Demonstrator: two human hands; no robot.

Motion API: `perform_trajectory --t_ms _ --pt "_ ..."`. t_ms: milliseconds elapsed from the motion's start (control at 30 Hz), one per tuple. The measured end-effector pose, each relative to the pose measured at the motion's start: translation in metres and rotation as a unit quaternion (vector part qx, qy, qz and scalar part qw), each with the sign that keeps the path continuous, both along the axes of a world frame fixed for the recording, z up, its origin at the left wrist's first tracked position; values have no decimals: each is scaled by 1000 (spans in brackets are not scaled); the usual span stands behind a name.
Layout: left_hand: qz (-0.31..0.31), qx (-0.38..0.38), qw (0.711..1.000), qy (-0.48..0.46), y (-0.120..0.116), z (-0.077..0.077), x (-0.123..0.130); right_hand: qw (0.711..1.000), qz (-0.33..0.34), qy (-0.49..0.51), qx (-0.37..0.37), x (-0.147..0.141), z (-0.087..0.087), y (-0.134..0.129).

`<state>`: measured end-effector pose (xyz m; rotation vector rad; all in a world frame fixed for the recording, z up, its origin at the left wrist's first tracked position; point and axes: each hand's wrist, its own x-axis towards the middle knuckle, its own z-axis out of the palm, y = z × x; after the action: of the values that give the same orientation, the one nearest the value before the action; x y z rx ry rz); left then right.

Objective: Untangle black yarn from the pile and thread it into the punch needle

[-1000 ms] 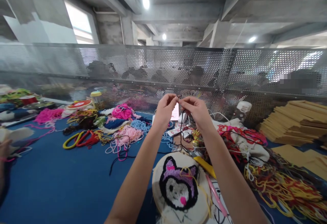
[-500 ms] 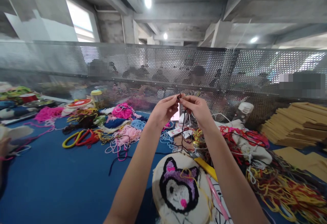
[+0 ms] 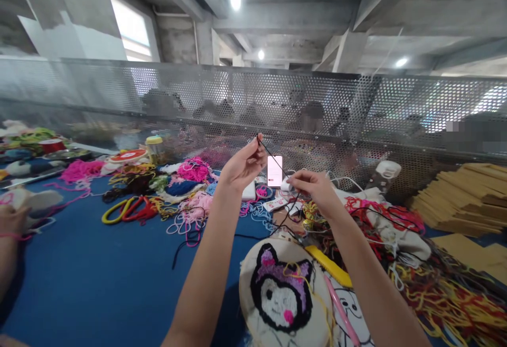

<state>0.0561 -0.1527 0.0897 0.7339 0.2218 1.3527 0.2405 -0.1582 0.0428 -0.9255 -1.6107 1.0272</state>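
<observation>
My left hand (image 3: 246, 163) is raised, thumb and forefinger pinched on one part of a black yarn (image 3: 273, 156). Lower and to the right, my right hand (image 3: 311, 184) pinches the same yarn, which runs straight between them and hangs down toward the table. Below my hands lies a round embroidery hoop (image 3: 246, 283) with a purple, black and white character face stitched on its cloth. A yellow yarn strand rests across the face. Beside the hoop are a pink pen-like tool (image 3: 341, 310) and a yellow cutter-like tool (image 3: 328, 266).
Red-and-yellow scissors (image 3: 137, 209) and yarn piles (image 3: 194, 170) lie on the blue table (image 3: 119, 283). A phone (image 3: 274, 171) stands before a perforated metal screen (image 3: 237, 93). Brown cardboard (image 3: 463, 199) is stacked right. Another person's hand (image 3: 11, 220) is at far left.
My hands have moved apart: the left up and left, the right lower and slightly right. The black yarn now stretches between them, and the phone shows fully.
</observation>
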Motion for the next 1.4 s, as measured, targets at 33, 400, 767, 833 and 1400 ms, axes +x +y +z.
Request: perform_trajectory --t_ms 33,400,767,833,1400 --pt "16 -9 1000 -12 0 0 -1 1000 6 -5 -8 3 -5 0" --pt "184 -40 979 -83 17 -10 15 995 63 -46 -68 9 -44 -15" --pt "143 -57 986 -69 16 -12 4 994 56 -20 -92 -4 -73 -8" --pt "132 -73 986 -76 12 -8 3 994 48 -12 -95 -5 -75 -8" --pt "65 -84 991 -80 9 -8 -6 987 69 -24 -146 -10 -82 -7"
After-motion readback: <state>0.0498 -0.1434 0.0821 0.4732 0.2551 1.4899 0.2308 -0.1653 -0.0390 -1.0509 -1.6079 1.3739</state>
